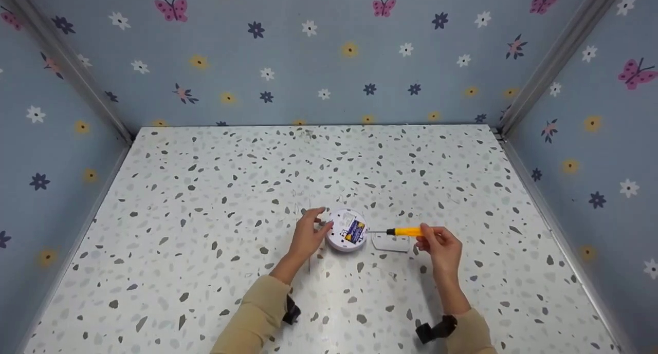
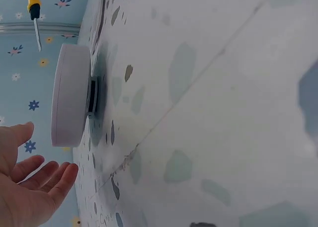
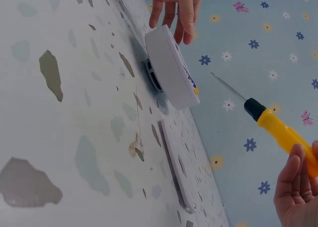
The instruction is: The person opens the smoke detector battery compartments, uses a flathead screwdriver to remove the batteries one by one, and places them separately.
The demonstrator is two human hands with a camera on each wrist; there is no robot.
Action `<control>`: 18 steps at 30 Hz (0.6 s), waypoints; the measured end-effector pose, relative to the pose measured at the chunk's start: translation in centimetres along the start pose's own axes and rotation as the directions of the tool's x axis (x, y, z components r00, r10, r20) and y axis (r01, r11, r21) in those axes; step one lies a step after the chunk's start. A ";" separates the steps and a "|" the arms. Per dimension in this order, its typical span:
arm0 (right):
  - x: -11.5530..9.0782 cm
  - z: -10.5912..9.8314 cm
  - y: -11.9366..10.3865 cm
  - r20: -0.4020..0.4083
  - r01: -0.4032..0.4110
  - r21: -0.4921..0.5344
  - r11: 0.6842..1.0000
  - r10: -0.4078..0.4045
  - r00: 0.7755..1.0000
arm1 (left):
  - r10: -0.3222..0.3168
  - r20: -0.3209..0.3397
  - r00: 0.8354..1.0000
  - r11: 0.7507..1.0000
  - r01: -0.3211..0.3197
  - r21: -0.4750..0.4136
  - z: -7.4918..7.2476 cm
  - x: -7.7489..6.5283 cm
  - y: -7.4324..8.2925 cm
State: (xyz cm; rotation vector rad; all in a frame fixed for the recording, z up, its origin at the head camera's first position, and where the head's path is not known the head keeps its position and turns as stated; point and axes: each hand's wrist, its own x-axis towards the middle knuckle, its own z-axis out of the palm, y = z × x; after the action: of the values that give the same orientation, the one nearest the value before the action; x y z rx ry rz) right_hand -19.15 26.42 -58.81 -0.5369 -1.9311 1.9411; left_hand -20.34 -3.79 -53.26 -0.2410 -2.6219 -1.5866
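A round white device lies on the table, a blue and yellow patch and small dark slots on its upper face. In the left wrist view its smooth side wall shows, with a narrower dark-slotted base beneath. My left hand is at the device's left side, thumb and fingers spread and relaxed around the rim. My right hand grips the yellow handle of a screwdriver. Its thin metal shaft points left, and in the right wrist view the screwdriver has its tip raised above the device's face.
A flat white plate lies just right of the device, under the screwdriver; the right wrist view shows this plate flat on the table. The speckled table is bordered by blue flowered walls at the back and both sides.
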 end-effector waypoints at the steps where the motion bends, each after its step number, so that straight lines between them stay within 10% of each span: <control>1: -0.1 0.0 0.0 0.000 -0.002 0.001 1.000 0.002 1.000 | 0.003 0.014 1.000 1.000 -0.003 0.003 0.0 0.3 -0.1; 18: -0.5 0.2 -0.1 0.021 0.001 0.057 0.998 -0.002 1.000 | 0.086 0.229 0.970 0.996 -0.079 -0.038 0.9 3.3 -0.5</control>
State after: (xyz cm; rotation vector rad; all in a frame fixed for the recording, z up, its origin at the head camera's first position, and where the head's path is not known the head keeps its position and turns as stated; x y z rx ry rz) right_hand -18.84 25.98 -58.70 -0.5010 -1.8818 2.0017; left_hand -23.67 -2.87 -53.65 -0.5615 -2.7141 -1.6613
